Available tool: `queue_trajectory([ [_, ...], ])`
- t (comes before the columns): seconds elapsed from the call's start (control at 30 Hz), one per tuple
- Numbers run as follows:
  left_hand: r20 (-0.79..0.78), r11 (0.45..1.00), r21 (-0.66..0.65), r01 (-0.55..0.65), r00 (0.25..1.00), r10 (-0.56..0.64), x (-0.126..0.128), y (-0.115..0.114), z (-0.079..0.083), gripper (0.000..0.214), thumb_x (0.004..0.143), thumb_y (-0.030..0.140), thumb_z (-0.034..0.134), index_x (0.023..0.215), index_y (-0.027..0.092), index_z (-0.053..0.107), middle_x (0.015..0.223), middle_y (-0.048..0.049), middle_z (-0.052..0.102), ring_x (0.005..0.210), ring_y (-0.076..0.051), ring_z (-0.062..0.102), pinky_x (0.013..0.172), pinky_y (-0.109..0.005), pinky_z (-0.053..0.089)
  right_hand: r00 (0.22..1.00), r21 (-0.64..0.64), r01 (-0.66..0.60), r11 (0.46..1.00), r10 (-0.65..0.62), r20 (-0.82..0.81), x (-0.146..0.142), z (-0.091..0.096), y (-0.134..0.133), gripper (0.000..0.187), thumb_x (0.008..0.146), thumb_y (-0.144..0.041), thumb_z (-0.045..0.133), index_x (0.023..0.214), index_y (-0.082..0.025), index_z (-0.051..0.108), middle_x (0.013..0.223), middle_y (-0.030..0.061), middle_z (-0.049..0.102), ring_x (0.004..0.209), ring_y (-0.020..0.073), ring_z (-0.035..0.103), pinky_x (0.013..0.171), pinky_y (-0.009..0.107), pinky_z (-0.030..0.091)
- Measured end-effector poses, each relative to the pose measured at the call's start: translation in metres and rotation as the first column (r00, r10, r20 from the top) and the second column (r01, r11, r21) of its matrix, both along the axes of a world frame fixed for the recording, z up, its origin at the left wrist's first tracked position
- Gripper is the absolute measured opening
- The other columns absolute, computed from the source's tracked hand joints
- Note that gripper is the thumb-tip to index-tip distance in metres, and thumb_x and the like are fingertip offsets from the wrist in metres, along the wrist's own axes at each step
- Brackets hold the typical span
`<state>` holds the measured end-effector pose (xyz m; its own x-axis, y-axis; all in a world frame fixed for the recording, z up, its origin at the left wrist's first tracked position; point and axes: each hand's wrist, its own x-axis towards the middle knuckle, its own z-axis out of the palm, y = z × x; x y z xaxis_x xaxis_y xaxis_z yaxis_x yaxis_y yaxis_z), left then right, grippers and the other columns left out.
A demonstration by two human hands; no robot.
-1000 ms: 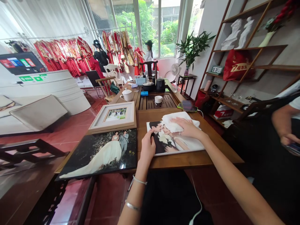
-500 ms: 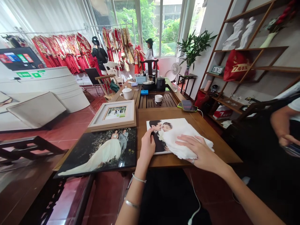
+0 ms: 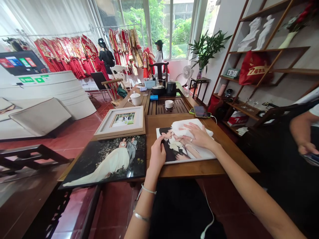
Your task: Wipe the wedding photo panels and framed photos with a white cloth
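Observation:
A wedding photo panel (image 3: 174, 151) with a white edge lies on the wooden table. My left hand (image 3: 157, 151) steadies its left edge, fingers curved along the border and thumb on the front. On the panel's upper right part, my right hand (image 3: 199, 135) presses a bunched white cloth (image 3: 183, 125), fingers stretched over it. The cloth covers part of the printed picture. To the left lies a dark glossy wedding photo panel (image 3: 109, 162), and behind it a light wood picture frame (image 3: 121, 121) with a small photo.
A white lidded cup (image 3: 135, 98), a small white cup (image 3: 169, 104) on a slatted tea tray (image 3: 156, 109), and a phone (image 3: 199, 112) with a cable stand farther back. At the right edge a person's hand (image 3: 306, 149) holds a phone. Shelves (image 3: 269, 51) rise on the right.
My right hand and the white cloth have moved up and left across the photo panel, uncovering its lower right part. My left hand has stayed at the left edge.

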<state>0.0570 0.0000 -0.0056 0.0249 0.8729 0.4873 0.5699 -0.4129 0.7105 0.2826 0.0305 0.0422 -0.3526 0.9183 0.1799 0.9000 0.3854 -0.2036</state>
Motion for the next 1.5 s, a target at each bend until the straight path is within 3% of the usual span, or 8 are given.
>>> queue_trajectory([
  [0.17,0.006,1.000,0.002,0.007,1.000,-0.007,0.000,0.000,0.000,0.038,0.083,0.003,0.042,0.114,0.017,0.059,0.123,-0.0109,0.064,0.119,-0.021,0.058,0.104,-0.040,0.044,0.993,0.044,-0.096,0.994,0.092,0.078,0.002,-0.004,-0.014,0.055,0.084,-0.047,0.054,0.136,-0.032,0.047,0.148,0.0066,0.041,0.136,0.0357,0.027,0.103,0.066,0.023],
  [0.47,-0.003,1.000,0.000,0.001,1.000,-0.001,0.000,0.000,0.001,0.038,0.083,0.002,0.041,0.114,0.015,0.059,0.124,-0.0135,0.064,0.119,-0.022,0.058,0.104,-0.041,0.044,0.973,0.020,-0.230,0.973,0.230,0.018,0.003,-0.003,-0.118,0.073,0.071,-0.020,0.058,0.139,-0.040,0.041,0.149,0.0006,0.038,0.137,0.0331,0.027,0.107,0.064,0.018],
  [0.6,0.001,1.000,-0.005,0.005,1.000,-0.005,-0.001,0.000,0.000,0.038,0.084,0.003,0.041,0.114,0.017,0.059,0.123,-0.0119,0.065,0.119,-0.021,0.058,0.104,-0.040,0.045,0.975,-0.009,-0.222,0.975,0.222,0.015,0.016,-0.008,-0.142,0.078,0.068,-0.016,0.056,0.140,-0.041,0.039,0.152,-0.0023,0.034,0.139,0.0319,0.024,0.110,0.063,0.013],
  [0.73,0.013,1.000,-0.008,0.012,1.000,-0.011,-0.001,0.000,0.000,0.039,0.083,0.003,0.041,0.115,0.018,0.059,0.124,-0.0099,0.064,0.119,-0.020,0.058,0.105,-0.039,0.044,0.983,0.041,-0.181,0.983,0.181,-0.011,0.032,-0.013,-0.128,0.059,0.077,-0.024,0.054,0.134,-0.038,0.049,0.147,0.0001,0.042,0.137,0.0326,0.030,0.109,0.062,0.018],
  [0.9,0.003,1.000,-0.015,0.004,1.000,-0.004,-0.002,0.000,0.001,0.037,0.084,0.004,0.042,0.114,0.016,0.060,0.124,-0.0117,0.064,0.119,-0.022,0.058,0.104,-0.040,0.044,0.997,0.082,-0.076,0.994,0.078,-0.022,0.038,-0.013,-0.074,0.051,0.081,-0.029,0.052,0.132,-0.032,0.052,0.145,0.0031,0.045,0.134,0.0322,0.035,0.106,0.060,0.026],
  [1.2,-0.003,1.000,-0.021,0.014,1.000,-0.014,-0.002,-0.001,0.003,0.038,0.084,0.003,0.041,0.116,0.015,0.059,0.124,-0.0128,0.064,0.120,-0.022,0.057,0.105,-0.040,0.043,0.999,0.017,0.032,0.999,-0.032,0.017,0.006,0.002,0.011,0.053,0.084,-0.036,0.052,0.136,-0.027,0.047,0.143,0.0086,0.047,0.132,0.0351,0.034,0.101,0.060,0.030],
  [1.33,0.009,1.000,-0.016,0.016,1.000,-0.016,-0.001,-0.001,0.004,0.039,0.083,0.003,0.042,0.115,0.017,0.059,0.124,-0.0109,0.064,0.119,-0.021,0.058,0.105,-0.038,0.043,0.999,0.026,-0.032,0.999,0.032,0.000,-0.004,0.002,-0.001,0.051,0.081,-0.028,0.052,0.132,-0.026,0.052,0.142,0.0072,0.047,0.132,0.0330,0.034,0.104,0.058,0.026],
  [1.5,0.008,1.000,-0.018,0.024,1.000,-0.023,0.000,-0.001,0.004,0.041,0.082,0.000,0.041,0.116,0.014,0.059,0.125,-0.0123,0.064,0.120,-0.021,0.057,0.106,-0.039,0.042,0.964,0.005,-0.266,0.964,0.266,0.004,-0.007,0.003,-0.062,0.069,0.069,-0.013,0.053,0.134,-0.034,0.049,0.147,-0.0003,0.042,0.135,0.0313,0.029,0.109,0.060,0.018],
])
